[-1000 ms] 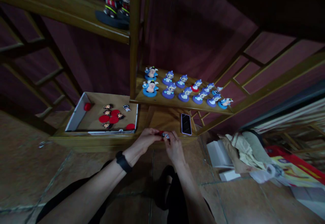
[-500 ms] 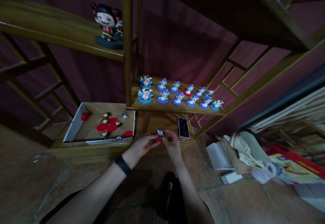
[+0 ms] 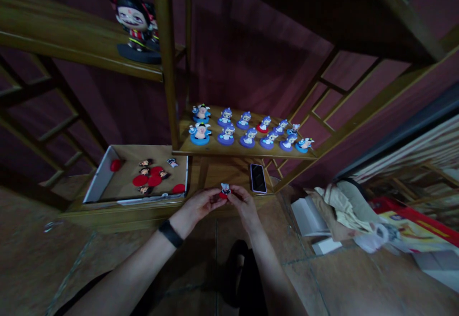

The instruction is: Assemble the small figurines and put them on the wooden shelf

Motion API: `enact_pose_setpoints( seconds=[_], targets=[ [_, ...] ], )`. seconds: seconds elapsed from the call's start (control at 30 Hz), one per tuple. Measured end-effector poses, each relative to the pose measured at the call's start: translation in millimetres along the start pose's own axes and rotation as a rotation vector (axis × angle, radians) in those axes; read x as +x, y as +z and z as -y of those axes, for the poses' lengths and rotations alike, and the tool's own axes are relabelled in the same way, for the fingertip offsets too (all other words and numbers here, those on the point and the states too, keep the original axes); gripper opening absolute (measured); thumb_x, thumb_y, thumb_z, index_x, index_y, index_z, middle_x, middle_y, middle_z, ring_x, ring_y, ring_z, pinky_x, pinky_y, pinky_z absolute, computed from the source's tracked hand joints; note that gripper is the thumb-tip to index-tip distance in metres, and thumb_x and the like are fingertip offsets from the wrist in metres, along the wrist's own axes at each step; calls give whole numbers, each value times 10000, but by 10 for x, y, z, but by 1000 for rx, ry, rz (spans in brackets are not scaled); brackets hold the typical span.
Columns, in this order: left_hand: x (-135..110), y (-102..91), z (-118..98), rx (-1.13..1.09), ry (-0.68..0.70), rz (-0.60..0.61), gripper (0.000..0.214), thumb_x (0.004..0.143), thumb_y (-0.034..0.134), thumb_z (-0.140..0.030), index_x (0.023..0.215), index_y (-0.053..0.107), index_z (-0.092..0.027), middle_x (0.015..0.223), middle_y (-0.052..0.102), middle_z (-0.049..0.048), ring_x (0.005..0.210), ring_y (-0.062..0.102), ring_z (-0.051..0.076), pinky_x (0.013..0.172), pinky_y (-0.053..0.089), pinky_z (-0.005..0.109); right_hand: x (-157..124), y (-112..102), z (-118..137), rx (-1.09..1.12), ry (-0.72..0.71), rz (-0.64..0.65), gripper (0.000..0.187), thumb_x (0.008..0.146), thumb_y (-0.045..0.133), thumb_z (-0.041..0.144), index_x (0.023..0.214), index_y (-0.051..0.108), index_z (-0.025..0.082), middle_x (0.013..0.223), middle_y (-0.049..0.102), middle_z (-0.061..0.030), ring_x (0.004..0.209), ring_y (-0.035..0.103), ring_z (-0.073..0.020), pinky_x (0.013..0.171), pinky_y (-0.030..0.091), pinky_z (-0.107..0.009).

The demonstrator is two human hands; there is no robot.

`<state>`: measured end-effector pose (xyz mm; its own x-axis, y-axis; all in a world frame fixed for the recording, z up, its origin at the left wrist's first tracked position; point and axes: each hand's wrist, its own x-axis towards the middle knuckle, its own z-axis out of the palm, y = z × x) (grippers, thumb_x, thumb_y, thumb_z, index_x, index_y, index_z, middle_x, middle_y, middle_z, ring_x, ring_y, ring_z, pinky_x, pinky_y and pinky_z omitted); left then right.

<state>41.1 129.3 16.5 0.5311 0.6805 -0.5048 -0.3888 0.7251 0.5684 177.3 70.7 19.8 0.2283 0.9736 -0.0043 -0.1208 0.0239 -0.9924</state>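
Observation:
A small grey-and-white figurine [image 3: 225, 188] on a red round base is held between both hands, over the front edge of the lower shelf. My left hand [image 3: 201, 204] pinches the base from the left. From the other side, the fingers of my right hand [image 3: 244, 202] close on it. Left of the hands lies a shallow cardboard box [image 3: 124, 194] with several dark-haired figurines [image 3: 144, 171], red discs [image 3: 154, 180] and one grey-white figurine [image 3: 172, 162]. A phone [image 3: 258, 178] lies on the lower shelf, right of the hands.
Above the hands, a wooden shelf [image 3: 211, 148] bears two rows of small figurines on purple, blue and red bases. A larger figurine [image 3: 135, 24] stands on the upper left shelf. White boxes [image 3: 310, 216], cloth and a plastic bag [image 3: 371, 240] lie on the floor at right.
The view has shifted slightly, so the shelves and box appear a little further left. Both hands still hold the figurine, which now looks more upright.

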Motion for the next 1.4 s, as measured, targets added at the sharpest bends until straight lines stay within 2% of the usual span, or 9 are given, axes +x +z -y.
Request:
enact_pose_setpoints(
  seconds=[0.3, 0.5, 0.7, 1.0, 1.23, 1.4],
  targets=[
    [52, -54, 80, 61, -3, 42, 141, 652, 685, -111, 792, 672, -102, 805, 690, 85, 768, 647, 179, 788, 522, 315, -12, -36, -52, 21, 70, -23, 320, 638, 665, 390, 897, 671, 202, 871, 695, -33, 762, 633, -188, 661, 522, -324],
    [78, -41, 101, 42, -27, -28, 138, 637, 679, -71, 772, 659, -95, 738, 679, 76, 695, 649, 163, 704, 543, 275, -15, -5, -152, 66, 135, -64, 323, 628, 684, 361, 898, 672, 186, 891, 694, -47, 790, 638, -190, 696, 516, -336],
    [60, -15, 61, -46, -58, -63, 85, 695, 637, -67, 765, 651, -114, 748, 663, 58, 683, 633, 130, 689, 540, 238, -25, 32, -83, 249, 163, -73, 323, 639, 681, 373, 887, 669, 166, 930, 688, -79, 821, 637, -191, 721, 509, -343],
    [124, -81, 125, -30, -39, -60, 123, 706, 641, -82, 827, 648, -102, 763, 668, 66, 696, 631, 131, 727, 539, 278, -21, -5, -155, 411, 220, -46, 248, 604, 737, 290, 819, 673, 185, 890, 694, -44, 794, 623, -158, 704, 477, -285],
    [133, -20, 166, -35, -49, -144, 72, 730, 600, -52, 779, 634, -92, 653, 643, 54, 579, 615, 115, 600, 540, 230, -52, 25, -233, 472, 218, -97, 210, 583, 749, 258, 763, 662, 192, 861, 695, -29, 793, 615, -155, 705, 468, -283],
    [121, 29, 152, -39, -6, -139, 64, 733, 602, -71, 785, 631, -96, 693, 649, 58, 601, 618, 114, 601, 538, 232, -31, 20, -223, 493, 241, -89, 212, 624, 716, 293, 800, 655, 192, 894, 693, -35, 823, 615, -155, 718, 465, -273]
  ],
)
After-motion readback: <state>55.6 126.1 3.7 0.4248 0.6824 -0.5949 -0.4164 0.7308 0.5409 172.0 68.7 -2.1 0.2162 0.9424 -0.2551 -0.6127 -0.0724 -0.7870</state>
